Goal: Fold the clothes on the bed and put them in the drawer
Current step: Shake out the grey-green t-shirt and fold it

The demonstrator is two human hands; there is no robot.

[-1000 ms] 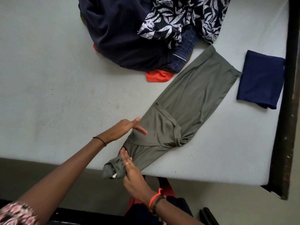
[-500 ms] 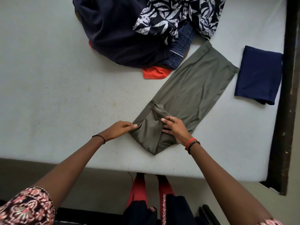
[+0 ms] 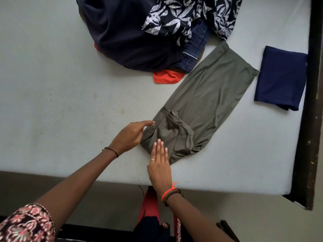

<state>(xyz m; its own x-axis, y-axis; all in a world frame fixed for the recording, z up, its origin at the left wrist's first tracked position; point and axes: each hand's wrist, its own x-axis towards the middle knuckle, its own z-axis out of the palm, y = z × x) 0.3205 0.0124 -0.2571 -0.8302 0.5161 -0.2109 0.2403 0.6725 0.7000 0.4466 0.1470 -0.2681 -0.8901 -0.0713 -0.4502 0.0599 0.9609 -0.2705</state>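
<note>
— What are the hands doing?

— The right hand (image 3: 160, 165) lies flat with its fingers straight and close together. It presses on the near, folded end of the olive garment (image 3: 201, 105), just below the middle of the frame. A ring shows on one finger.

— And the other?

— The left hand (image 3: 130, 137) is wide open too, with fingers stretched toward the right and nothing held. Its fingertips reach the left edge of the garment's fold. I cannot tell whether they touch the cloth.

— Where does the garment lie from them?

— It runs slantwise from the hands toward the upper right, on the white mattress (image 3: 52, 84). Its near end is doubled back on itself, with a bunched part on top just beyond the right hand's fingertips. The far hem lies flat, near the folded navy cloth (image 3: 281, 77) at the right of the frame but apart from it.

— Anything else up there?

— A heap of dark clothes (image 3: 131, 35) sits at the top centre with a leaf-print garment (image 3: 183, 18) on it. An orange piece (image 3: 167, 76) pokes out beneath, just beside the olive garment's left edge. The dark bed frame (image 3: 314, 102) runs down the right edge.
</note>
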